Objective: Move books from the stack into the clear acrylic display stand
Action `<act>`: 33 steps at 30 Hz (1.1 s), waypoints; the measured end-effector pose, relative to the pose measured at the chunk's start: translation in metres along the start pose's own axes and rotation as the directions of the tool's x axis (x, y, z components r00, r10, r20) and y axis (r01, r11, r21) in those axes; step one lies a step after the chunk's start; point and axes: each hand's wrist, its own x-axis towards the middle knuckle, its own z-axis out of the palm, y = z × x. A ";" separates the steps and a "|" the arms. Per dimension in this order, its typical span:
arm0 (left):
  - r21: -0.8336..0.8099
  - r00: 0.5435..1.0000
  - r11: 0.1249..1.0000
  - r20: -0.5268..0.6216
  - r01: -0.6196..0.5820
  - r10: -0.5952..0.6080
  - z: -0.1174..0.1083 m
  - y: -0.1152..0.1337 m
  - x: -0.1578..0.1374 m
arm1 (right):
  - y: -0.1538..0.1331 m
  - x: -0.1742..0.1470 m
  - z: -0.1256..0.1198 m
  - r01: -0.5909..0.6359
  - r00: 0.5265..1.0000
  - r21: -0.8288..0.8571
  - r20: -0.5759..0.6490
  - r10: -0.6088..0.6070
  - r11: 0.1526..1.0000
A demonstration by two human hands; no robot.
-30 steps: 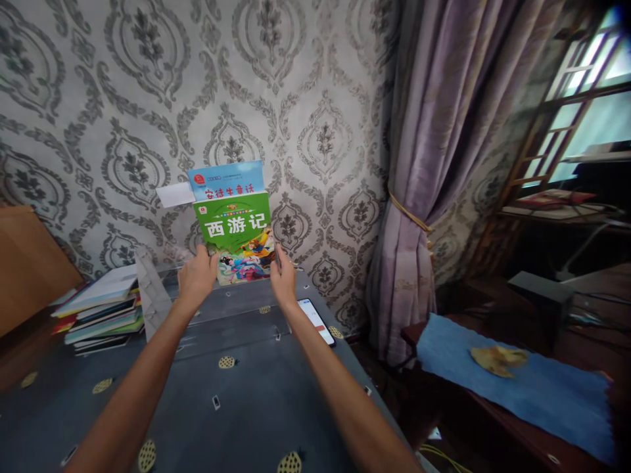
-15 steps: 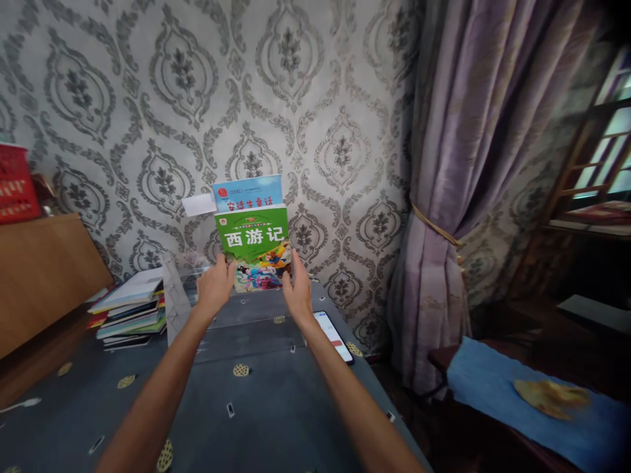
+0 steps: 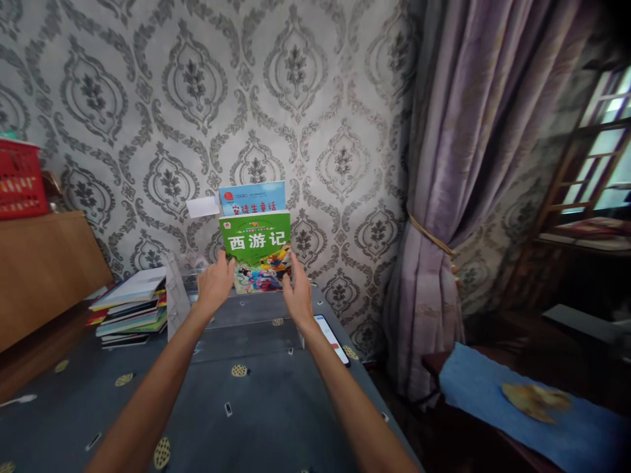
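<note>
Between both hands a green book (image 3: 256,253) with white Chinese characters and colourful figures stands nearly upright, its cover facing me. My left hand (image 3: 215,284) is closed on its left edge, and my right hand (image 3: 298,292) grips the lower right edge. Right behind it a light blue book (image 3: 256,198) with red characters shows its upper part; the rest is hidden. A clear plastic stand (image 3: 178,295) spreads below and around the books, partly covered by my arms. Whether the green book's lower edge touches the stand, I cannot tell.
Left of the stand lies a stack of books (image 3: 131,305). A phone (image 3: 334,341) with a lit screen rests by my right forearm. A white card (image 3: 203,206) shows beside the blue book. A red basket (image 3: 20,179) sits on a wooden cabinet (image 3: 46,276); a white spoon (image 3: 20,400) lies at left.
The view has shifted slightly, so the wall and curtain sit a little differently. Both hands still hold the green book in front of the blue one, almost unmoved.
</note>
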 end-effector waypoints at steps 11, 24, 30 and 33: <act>-0.116 1.000 0.993 -0.002 0.008 -0.009 0.010 -0.004 0.001 | -0.003 0.005 -0.006 -0.048 0.999 0.037 0.007 0.048 0.998; -0.125 0.997 0.990 0.040 0.065 -0.060 0.005 0.006 0.016 | 0.000 0.010 -0.009 -0.046 0.997 0.067 0.067 0.042 0.997; -0.111 0.996 0.992 0.065 0.063 -0.056 0.003 0.007 0.018 | -0.001 0.009 -0.010 -0.019 0.997 -0.018 0.081 0.021 1.000; -0.101 0.997 0.994 0.069 0.049 -0.043 0.002 0.006 0.017 | -0.001 0.009 -0.011 -0.036 0.997 -0.016 0.069 0.037 0.999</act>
